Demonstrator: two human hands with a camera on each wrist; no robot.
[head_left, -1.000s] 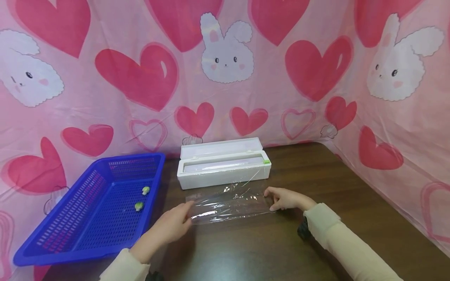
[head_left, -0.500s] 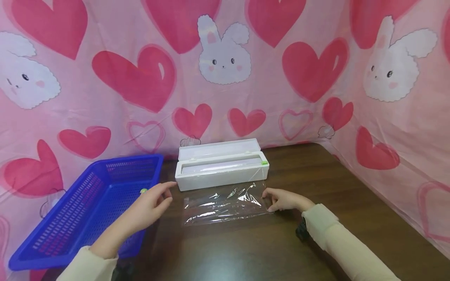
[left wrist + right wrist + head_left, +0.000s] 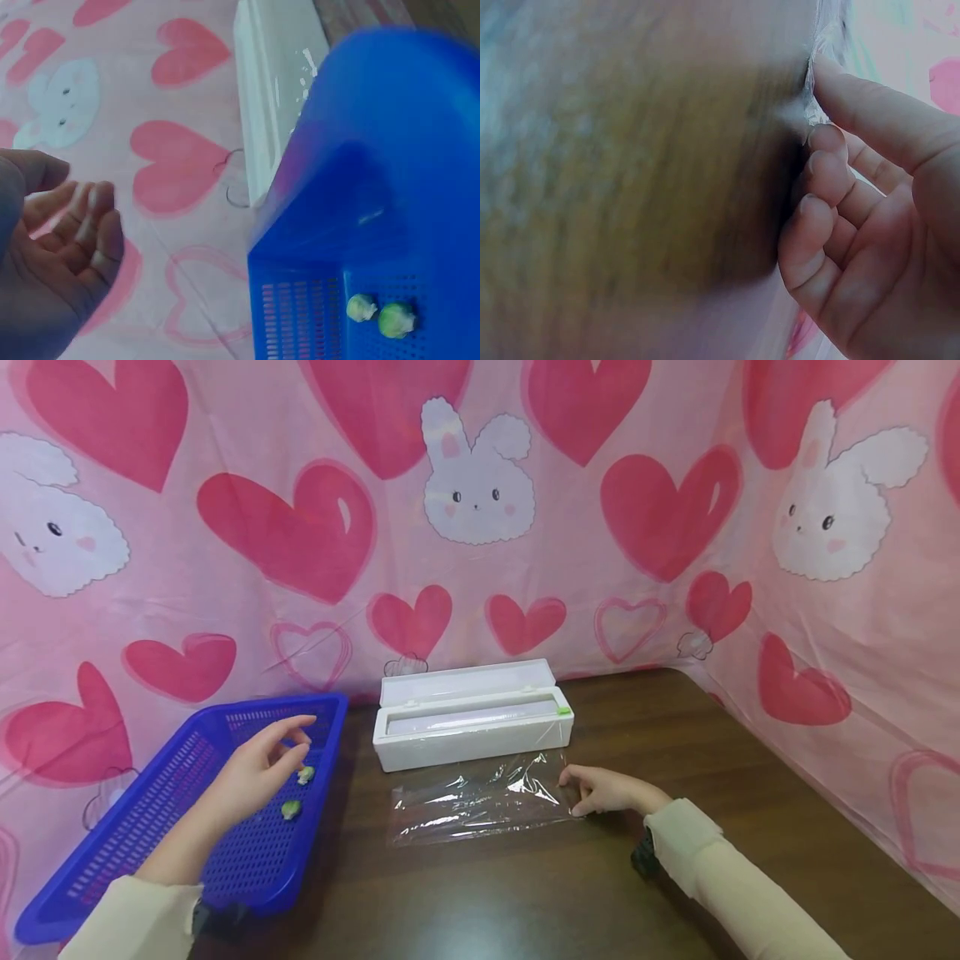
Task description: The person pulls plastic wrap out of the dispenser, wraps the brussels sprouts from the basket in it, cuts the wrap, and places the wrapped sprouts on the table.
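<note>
A sheet of clear cling film [image 3: 472, 802] stretches forward over the table from a white dispenser box [image 3: 472, 739] with its lid raised. At the sheet's right edge, my right hand [image 3: 603, 789] pinches the film; bunched film [image 3: 815, 105] shows by the thumb in the right wrist view. My left hand [image 3: 251, 768] is over the blue basket [image 3: 333, 760], fingers loosely bent and holding nothing. Two small round green-and-white vegetables, one pale [image 3: 305, 774] and one greener [image 3: 291, 809], lie inside the basket. Both also appear in the left wrist view, away from the left hand [image 3: 64, 247].
The brown wooden table [image 3: 510, 893] extends to the right and front. A pink cloth [image 3: 585, 560] with hearts and rabbits hangs behind and at the right. A green slider [image 3: 564, 711] sits at the box's right end.
My left hand has let go of the film's left edge and moved left and up over the basket. My right hand stays at the film's right edge. The film now lies lower at its left.
</note>
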